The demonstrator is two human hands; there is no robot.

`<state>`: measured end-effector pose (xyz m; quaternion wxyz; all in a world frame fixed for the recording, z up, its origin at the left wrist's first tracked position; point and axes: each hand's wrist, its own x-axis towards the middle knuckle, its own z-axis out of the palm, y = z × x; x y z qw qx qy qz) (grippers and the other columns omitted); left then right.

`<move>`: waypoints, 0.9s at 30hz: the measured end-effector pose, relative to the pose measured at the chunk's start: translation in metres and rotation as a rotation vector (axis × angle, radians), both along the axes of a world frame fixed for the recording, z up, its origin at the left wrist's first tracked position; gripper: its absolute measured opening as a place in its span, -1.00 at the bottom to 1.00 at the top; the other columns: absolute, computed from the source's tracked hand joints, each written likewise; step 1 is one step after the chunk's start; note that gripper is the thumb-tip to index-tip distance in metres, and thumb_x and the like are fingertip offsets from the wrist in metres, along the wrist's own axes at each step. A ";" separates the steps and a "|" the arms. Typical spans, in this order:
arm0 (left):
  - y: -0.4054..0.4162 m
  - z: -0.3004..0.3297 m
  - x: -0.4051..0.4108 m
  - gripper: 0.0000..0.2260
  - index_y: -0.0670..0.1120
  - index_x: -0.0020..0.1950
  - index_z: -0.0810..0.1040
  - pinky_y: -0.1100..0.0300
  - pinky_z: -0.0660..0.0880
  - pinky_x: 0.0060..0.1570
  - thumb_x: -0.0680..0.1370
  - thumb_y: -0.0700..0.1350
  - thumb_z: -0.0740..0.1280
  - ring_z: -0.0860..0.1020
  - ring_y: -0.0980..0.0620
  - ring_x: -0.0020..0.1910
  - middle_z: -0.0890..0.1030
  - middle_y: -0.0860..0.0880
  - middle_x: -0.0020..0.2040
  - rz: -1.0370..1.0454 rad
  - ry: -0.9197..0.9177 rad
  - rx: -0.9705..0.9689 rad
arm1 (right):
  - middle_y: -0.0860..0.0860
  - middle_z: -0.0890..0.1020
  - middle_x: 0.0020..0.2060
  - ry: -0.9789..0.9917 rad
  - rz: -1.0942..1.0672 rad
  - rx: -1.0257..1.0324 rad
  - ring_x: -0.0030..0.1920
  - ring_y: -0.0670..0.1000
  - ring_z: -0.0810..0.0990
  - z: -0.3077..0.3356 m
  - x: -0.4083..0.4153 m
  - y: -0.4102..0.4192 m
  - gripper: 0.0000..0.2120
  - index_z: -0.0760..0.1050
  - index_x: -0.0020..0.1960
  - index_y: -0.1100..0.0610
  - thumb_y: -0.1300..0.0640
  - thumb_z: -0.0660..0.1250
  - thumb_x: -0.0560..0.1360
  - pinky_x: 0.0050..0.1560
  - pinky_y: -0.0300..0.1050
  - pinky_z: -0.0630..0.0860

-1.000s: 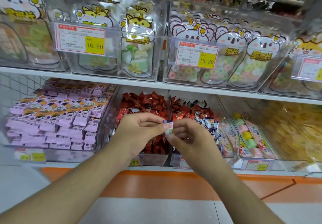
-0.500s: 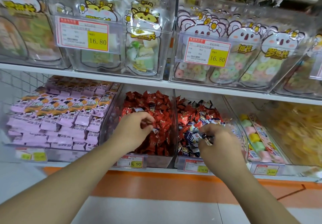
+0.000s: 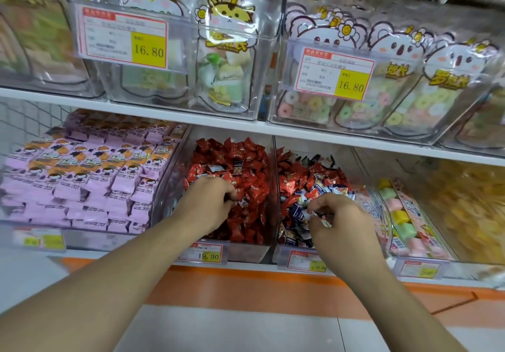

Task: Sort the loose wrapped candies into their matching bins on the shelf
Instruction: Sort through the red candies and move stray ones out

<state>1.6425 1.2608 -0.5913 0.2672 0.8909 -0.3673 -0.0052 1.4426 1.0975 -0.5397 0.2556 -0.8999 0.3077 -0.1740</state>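
Red wrappers are filling the clear bin where the left hand is reaching in, its fingers curled around a small white-and-blue wrapped candy just above the red candies. Next door, the right hand is hovering over the mixed bin, where red pieces are lying tangled with dark blue-and-white candies; its fingertips are pinching another small wrapped piece. Both bins are sitting on the lower shelf behind yellow price tags. Pink packets are stacked to the left, pastel marshmallow sticks to the right.
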 end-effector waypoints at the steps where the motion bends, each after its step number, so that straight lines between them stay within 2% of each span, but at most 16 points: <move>1: 0.002 0.003 -0.002 -0.91 0.05 0.01 0.75 0.13 0.60 0.06 0.55 -0.12 0.49 0.62 0.12 -0.05 0.72 0.06 0.02 0.015 0.010 -0.032 | -0.09 0.61 0.06 -0.006 0.000 -0.004 0.03 -0.09 0.57 0.001 -0.001 0.001 -0.82 0.59 0.03 -0.03 0.24 0.39 0.54 -0.15 -0.56 0.28; 3: 0.007 0.013 -0.005 -0.92 0.07 0.02 0.75 0.20 0.60 0.05 0.55 -0.08 0.49 0.59 0.24 -0.14 0.71 0.13 0.06 0.038 0.049 -0.104 | -0.10 0.60 0.06 -0.019 -0.001 -0.016 0.02 -0.11 0.55 0.003 -0.002 0.004 -0.82 0.60 0.05 -0.02 0.24 0.39 0.54 -0.18 -0.59 0.28; 5: 0.011 0.024 -0.010 -0.93 0.10 0.02 0.75 0.23 0.58 0.07 0.56 -0.03 0.48 0.61 0.25 -0.08 0.71 0.18 0.08 0.049 0.104 -0.157 | -0.10 0.60 0.07 -0.029 0.000 -0.022 0.00 -0.13 0.52 0.004 -0.004 0.006 -0.82 0.61 0.07 0.00 0.25 0.39 0.55 -0.20 -0.61 0.32; 8: 0.016 0.042 -0.024 -0.96 0.14 -0.04 0.75 0.30 0.56 0.00 0.54 -0.01 0.50 0.61 0.29 -0.17 0.71 0.25 -0.08 0.005 0.229 -0.239 | -0.12 0.61 0.10 -0.056 0.034 -0.023 0.00 -0.16 0.51 0.007 -0.004 0.013 -0.79 0.61 0.13 0.00 0.24 0.37 0.57 -0.13 -0.63 0.32; 11: 0.019 0.059 -0.044 -0.92 0.12 -0.08 0.75 0.22 0.58 0.09 0.53 -0.08 0.52 0.66 0.28 -0.07 0.72 0.23 -0.15 -0.093 0.440 -0.385 | -0.22 0.61 0.13 -0.140 0.163 0.023 0.10 -0.22 0.53 0.014 -0.001 0.025 -0.73 0.56 0.27 -0.07 0.12 0.40 0.59 0.01 -0.58 0.34; 13: 0.018 0.068 -0.057 -0.92 0.08 -0.04 0.75 0.14 0.60 0.13 0.54 -0.11 0.52 0.70 0.21 -0.06 0.75 0.15 -0.15 -0.138 0.568 -0.460 | -0.28 0.63 0.04 -0.207 0.254 0.111 0.11 -0.23 0.58 0.018 0.001 0.034 -0.75 0.56 0.22 -0.14 0.06 0.44 0.57 0.09 -0.42 0.46; 16: 0.013 0.070 -0.069 -0.92 0.05 -0.01 0.75 0.01 0.62 0.16 0.54 -0.13 0.51 0.72 0.10 -0.03 0.76 0.06 -0.12 -0.178 0.662 -0.522 | -0.24 0.67 -0.14 -0.239 0.261 0.149 -0.04 -0.18 0.63 0.020 0.002 0.036 -0.91 0.62 0.02 -0.14 0.05 0.46 0.56 -0.03 -0.29 0.55; 18: 0.010 0.066 -0.070 -0.91 0.07 -0.01 0.75 -0.03 0.62 0.17 0.55 -0.12 0.51 0.72 0.08 -0.01 0.76 0.06 -0.10 -0.189 0.672 -0.515 | -0.21 0.67 -0.21 -0.256 0.205 0.141 -0.11 -0.16 0.63 0.019 0.001 0.029 -0.92 0.62 -0.07 -0.13 0.05 0.47 0.55 -0.11 -0.27 0.54; 20: 0.010 0.057 -0.063 -0.91 0.12 0.00 0.74 0.03 0.62 0.17 0.55 -0.08 0.50 0.70 0.13 0.00 0.74 0.11 -0.07 -0.174 0.634 -0.463 | -0.17 0.66 -0.21 -0.242 0.123 0.097 -0.14 -0.15 0.61 0.018 -0.002 0.019 -0.93 0.62 -0.06 -0.12 0.05 0.46 0.56 -0.16 -0.25 0.53; 21: 0.009 0.051 -0.056 -0.91 0.14 0.00 0.73 0.08 0.61 0.16 0.56 -0.05 0.50 0.68 0.16 0.00 0.73 0.14 -0.06 -0.159 0.587 -0.422 | -0.18 0.66 -0.15 -0.209 0.068 0.044 -0.11 -0.16 0.61 0.017 -0.003 0.013 -0.94 0.63 0.00 -0.12 0.05 0.44 0.57 -0.13 -0.25 0.52; 24: 0.005 0.035 -0.035 -0.89 0.14 0.02 0.70 0.20 0.61 0.13 0.57 -0.09 0.48 0.65 0.25 -0.04 0.71 0.15 -0.08 -0.105 0.467 -0.327 | -0.10 0.63 0.08 -0.138 -0.068 -0.065 0.06 -0.06 0.60 0.012 -0.009 -0.004 -0.76 0.60 0.21 -0.05 0.14 0.42 0.56 0.06 -0.12 0.55; 26: 0.000 0.027 -0.021 -0.88 0.10 0.06 0.69 0.22 0.60 0.15 0.59 -0.12 0.45 0.64 0.28 -0.03 0.72 0.14 -0.08 -0.101 0.453 -0.291 | -0.08 0.63 0.08 -0.143 -0.084 -0.052 0.03 -0.05 0.60 0.009 -0.010 -0.008 -0.71 0.59 0.18 -0.06 0.23 0.40 0.52 0.05 -0.10 0.58; 27: -0.003 0.024 -0.016 -0.88 0.10 0.07 0.69 0.20 0.59 0.16 0.59 -0.12 0.45 0.64 0.28 -0.01 0.72 0.15 -0.06 -0.107 0.446 -0.268 | -0.09 0.63 0.05 -0.141 -0.077 -0.043 0.00 -0.09 0.60 0.007 -0.010 -0.009 -0.71 0.59 0.15 -0.07 0.25 0.39 0.51 -0.01 -0.18 0.55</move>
